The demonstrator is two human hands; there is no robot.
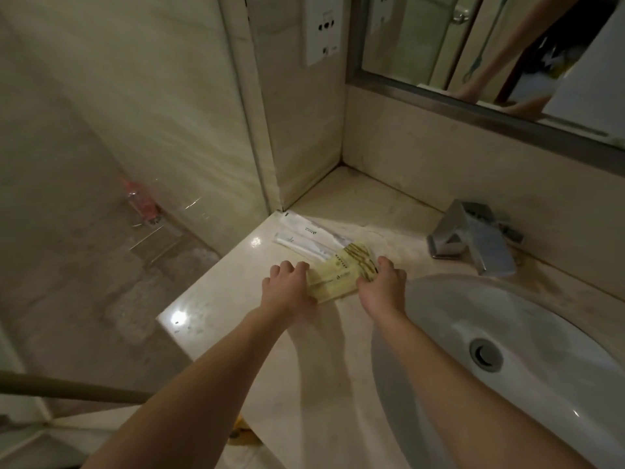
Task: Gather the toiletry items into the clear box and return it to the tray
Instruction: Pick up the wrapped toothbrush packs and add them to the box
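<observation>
Two hands press in on a small stack of yellow packets (341, 272) lying on the bench (236, 299), left of the sink (507, 333). The left hand (287, 286) has its fingers curled on the stack's left edge; the right hand (382, 282) grips the right edge. Just behind the stack, two long white sachets (304, 238) lie flat near the bench corner. A tap (473, 238) stands behind the sink.

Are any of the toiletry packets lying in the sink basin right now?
No, the yellow packets and white sachets lie on the counter, left of the sink.
</observation>
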